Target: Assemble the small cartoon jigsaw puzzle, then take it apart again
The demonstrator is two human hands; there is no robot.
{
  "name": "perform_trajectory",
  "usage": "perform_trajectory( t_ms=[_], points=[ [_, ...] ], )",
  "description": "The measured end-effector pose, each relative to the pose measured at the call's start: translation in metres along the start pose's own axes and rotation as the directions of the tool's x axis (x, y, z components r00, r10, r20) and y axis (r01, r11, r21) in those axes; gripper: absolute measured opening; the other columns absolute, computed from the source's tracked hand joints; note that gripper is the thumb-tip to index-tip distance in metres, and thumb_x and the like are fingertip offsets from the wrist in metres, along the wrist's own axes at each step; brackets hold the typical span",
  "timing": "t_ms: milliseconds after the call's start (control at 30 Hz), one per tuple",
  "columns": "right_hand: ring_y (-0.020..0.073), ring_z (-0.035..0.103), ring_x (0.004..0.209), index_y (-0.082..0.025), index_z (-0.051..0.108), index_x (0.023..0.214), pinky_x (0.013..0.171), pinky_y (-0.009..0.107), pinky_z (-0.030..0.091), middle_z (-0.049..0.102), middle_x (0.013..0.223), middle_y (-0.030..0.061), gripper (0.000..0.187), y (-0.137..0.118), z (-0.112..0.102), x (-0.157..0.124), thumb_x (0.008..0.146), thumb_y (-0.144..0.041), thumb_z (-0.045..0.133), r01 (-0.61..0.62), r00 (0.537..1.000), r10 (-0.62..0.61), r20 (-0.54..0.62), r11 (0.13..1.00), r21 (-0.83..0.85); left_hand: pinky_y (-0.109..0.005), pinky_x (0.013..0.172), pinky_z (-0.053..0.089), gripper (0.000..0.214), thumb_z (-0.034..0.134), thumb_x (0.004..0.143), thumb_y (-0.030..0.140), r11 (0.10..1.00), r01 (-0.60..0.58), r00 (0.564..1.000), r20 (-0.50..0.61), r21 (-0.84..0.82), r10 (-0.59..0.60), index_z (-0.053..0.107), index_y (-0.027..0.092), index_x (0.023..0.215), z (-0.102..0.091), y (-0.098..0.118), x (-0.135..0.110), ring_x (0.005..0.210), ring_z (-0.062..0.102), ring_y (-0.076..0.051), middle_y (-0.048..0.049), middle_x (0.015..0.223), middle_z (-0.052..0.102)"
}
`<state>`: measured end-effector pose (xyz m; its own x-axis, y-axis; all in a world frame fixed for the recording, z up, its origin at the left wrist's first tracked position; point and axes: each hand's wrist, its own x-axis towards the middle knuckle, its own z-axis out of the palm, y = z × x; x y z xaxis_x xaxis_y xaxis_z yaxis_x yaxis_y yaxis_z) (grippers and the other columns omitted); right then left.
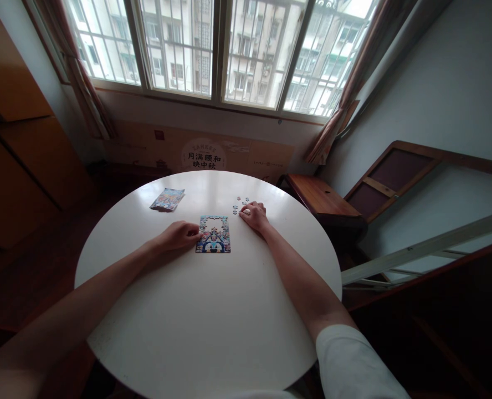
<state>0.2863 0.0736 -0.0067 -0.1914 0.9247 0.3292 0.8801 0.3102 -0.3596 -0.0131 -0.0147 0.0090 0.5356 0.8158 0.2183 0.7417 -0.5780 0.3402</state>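
Observation:
A partly assembled jigsaw puzzle (213,247) lies flat on the white table, with an unfilled gap in its upper middle. My left hand (183,234) is closed, its fingers curled and the fingertips against the puzzle's left edge. Several loose puzzle pieces (235,209) lie beyond the puzzle to the right. Among them rests my right hand (256,216), fingers bent down and drawn together at the pieces. Whatever is between those fingertips is too small to make out.
The round white table (196,316) fills the middle of the view. A colourful printed packet (168,199) lies at its back left. Beyond the right rim stands a wooden chair or bench (318,195). A barred window (216,50) with curtains is at the back.

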Motion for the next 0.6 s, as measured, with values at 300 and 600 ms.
perform_trajectory(
  t_ms=[300,600],
  points=[
    [0.0279,0.043,0.110,-0.025,0.070,0.089,0.093,0.043,0.032,0.059,0.112,0.0073,0.020,0.0007,0.0001,0.0024,0.080,-0.041,0.062,-0.002,0.999,0.002,0.040,1.000,0.021,-0.023,0.051,0.019,0.045,0.044,0.086,0.050,1.000,-0.006,1.000,0.003,0.015,0.006,0.050,0.014,0.060,0.0032,-0.0044,0.0003,0.051,0.032,-0.006,0.0043,0.052,0.041],
    [0.0252,0.052,0.099,-0.023,0.065,0.085,0.092,0.045,0.032,0.068,0.086,0.0030,0.009,-0.0091,0.0016,-0.0017,0.077,-0.027,0.065,0.100,0.994,-0.093,-0.053,0.985,0.144,-0.023,0.051,0.019,0.045,0.045,0.086,0.050,1.000,-0.008,1.000,-0.011,0.000,0.008,0.050,0.014,0.059,0.0044,-0.0057,-0.0002,0.050,0.031,-0.007,0.0042,0.051,0.042]
  ],
)
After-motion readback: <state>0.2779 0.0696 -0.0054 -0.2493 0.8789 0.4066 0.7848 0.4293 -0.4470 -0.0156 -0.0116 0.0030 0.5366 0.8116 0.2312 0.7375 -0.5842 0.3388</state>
